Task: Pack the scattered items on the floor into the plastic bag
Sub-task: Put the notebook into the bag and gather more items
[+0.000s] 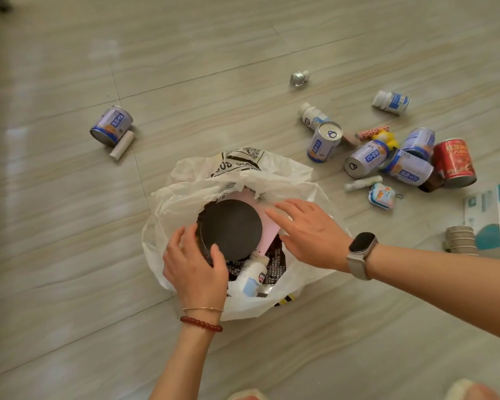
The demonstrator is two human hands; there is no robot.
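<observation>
Sitting in the mouth of the plastic bag (185,197), the black round tin (231,229) is grasped at its near-left edge by the left hand (195,265). The right hand (309,235) lies flat and relaxed on the bag rim. Remaining cans (387,160) lie far-right, nearer the right hand.

The plastic bag (283,180) is thin, white, crinkled film. Inside it a round tin (232,230) shows a matt black lid. At two o'clock lie glossy metal cans (325,141) with printed labels. The floor (70,226) is polished, reflective tile.
</observation>
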